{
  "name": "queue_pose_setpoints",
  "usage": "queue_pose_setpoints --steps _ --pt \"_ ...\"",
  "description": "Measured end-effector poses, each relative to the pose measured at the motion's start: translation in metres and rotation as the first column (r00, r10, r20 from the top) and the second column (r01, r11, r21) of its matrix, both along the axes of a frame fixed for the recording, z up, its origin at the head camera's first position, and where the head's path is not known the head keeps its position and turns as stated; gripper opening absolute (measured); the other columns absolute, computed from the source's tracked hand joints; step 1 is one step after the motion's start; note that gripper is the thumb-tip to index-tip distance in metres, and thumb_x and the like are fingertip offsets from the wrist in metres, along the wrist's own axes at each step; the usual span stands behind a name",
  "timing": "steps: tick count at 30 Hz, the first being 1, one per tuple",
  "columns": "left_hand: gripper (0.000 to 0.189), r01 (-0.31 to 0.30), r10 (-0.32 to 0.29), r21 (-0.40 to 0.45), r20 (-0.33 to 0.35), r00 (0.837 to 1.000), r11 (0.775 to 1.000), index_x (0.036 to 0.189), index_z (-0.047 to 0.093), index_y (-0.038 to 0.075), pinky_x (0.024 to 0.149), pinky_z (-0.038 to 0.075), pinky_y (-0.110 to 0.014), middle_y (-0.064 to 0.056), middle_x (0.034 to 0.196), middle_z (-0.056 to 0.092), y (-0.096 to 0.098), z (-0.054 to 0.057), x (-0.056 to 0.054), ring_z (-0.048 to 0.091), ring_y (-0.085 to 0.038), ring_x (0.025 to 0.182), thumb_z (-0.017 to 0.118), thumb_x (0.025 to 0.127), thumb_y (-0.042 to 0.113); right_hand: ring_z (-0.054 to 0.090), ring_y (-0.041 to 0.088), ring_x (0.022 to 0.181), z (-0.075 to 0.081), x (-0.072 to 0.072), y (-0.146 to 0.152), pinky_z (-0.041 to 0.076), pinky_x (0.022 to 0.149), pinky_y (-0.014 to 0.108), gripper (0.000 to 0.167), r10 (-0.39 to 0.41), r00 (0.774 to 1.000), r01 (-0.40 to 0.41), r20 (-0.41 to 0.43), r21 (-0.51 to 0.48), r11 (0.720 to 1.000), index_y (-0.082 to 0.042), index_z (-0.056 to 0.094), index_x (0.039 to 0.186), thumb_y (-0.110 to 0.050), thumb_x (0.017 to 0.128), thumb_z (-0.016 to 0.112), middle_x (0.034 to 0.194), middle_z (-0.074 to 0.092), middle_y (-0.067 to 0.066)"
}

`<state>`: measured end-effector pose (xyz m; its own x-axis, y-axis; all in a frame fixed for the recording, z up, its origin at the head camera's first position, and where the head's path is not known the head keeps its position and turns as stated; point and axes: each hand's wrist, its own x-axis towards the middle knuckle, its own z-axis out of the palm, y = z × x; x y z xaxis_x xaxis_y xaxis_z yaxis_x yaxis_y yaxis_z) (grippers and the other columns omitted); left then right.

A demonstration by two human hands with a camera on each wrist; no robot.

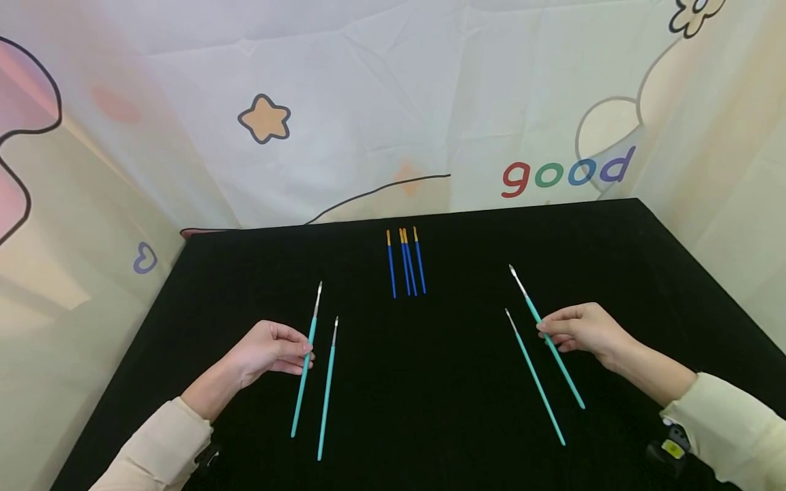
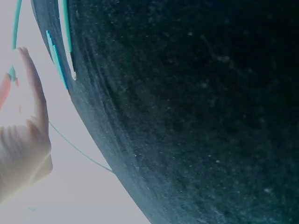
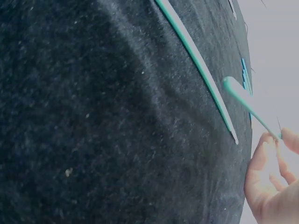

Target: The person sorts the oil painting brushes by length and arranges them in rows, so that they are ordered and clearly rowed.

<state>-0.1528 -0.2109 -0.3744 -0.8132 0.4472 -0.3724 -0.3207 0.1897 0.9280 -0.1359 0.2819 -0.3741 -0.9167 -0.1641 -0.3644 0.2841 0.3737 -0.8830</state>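
Note:
My left hand [image 1: 273,351] pinches a teal paintbrush [image 1: 303,387] by its handle, bristles pointing away from me. Just right of it a second teal paintbrush [image 1: 327,402] lies on the black cloth. On the other side my right hand [image 1: 586,333] pinches another teal paintbrush [image 1: 568,377] between thumb and fingers, its tip leaning to the far left. In the right wrist view that brush's handle end [image 3: 227,84] shows raised over the cloth. A further teal paintbrush [image 1: 540,389] lies to its left. Several blue paintbrushes [image 1: 405,269] with orange tips lie side by side near the back.
A black cloth [image 1: 430,382] covers the table. Its far edge meets a pale printed curtain [image 1: 381,102], which also hangs along both sides. The curtain bears an orange star [image 1: 264,119] and the word "good" [image 1: 568,174].

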Motion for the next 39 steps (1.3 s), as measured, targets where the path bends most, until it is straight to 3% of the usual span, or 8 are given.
queue_pose_setpoints --steps 11,21,29,39 --pt "0.024 0.002 -0.002 -0.001 -0.021 1.0 1.0 0.098 0.06 -0.013 0.072 0.055 -0.037 -0.02 0.089 0.067 0.005 0.007 0.002 0.067 -0.025 0.079 0.064 0.084 0.007 0.063 0.013 0.073 0.008 0.004 -0.008 0.054 0.066 0.027 0.027 0.022 1.0 -0.023 -0.02 -0.051 0.998 0.007 0.063 0.1 -0.018 0.088 0.06 0.087 0.068 0.005" --pt "0.007 0.008 -0.007 0.03 -0.034 0.999 1.0 0.089 0.066 0.001 0.072 0.054 -0.037 -0.017 0.087 0.068 0.007 0.013 0.0 0.067 -0.025 0.079 0.063 0.085 0.006 0.063 0.014 0.073 0.018 0.007 -0.017 0.054 0.067 0.027 0.022 0.041 0.999 -0.043 -0.023 -0.096 0.994 0.003 0.064 0.097 -0.016 0.088 0.06 0.086 0.067 0.006" --pt "0.01 0.041 -0.04 0.035 -0.038 0.998 0.999 0.091 0.065 0.0 0.072 0.054 -0.036 -0.018 0.088 0.067 0.013 0.018 0.001 0.067 -0.026 0.081 0.063 0.085 0.008 0.064 0.017 0.077 0.024 0.007 -0.023 0.054 0.069 0.028 0.017 0.066 0.998 -0.066 -0.006 -0.15 0.986 -0.002 0.065 0.097 -0.016 0.089 0.058 0.087 0.067 0.005" --pt "0.01 0.063 -0.06 0.066 -0.05 0.997 0.996 0.091 0.066 -0.002 0.072 0.054 -0.038 -0.018 0.087 0.068 0.022 0.018 0.0 0.067 -0.026 0.079 0.062 0.085 0.005 0.065 0.017 0.077 0.028 0.009 -0.029 0.054 0.07 0.029 0.02 0.095 0.995 -0.095 -0.008 -0.206 0.974 0.002 0.065 0.098 -0.015 0.09 0.058 0.085 0.068 0.004"
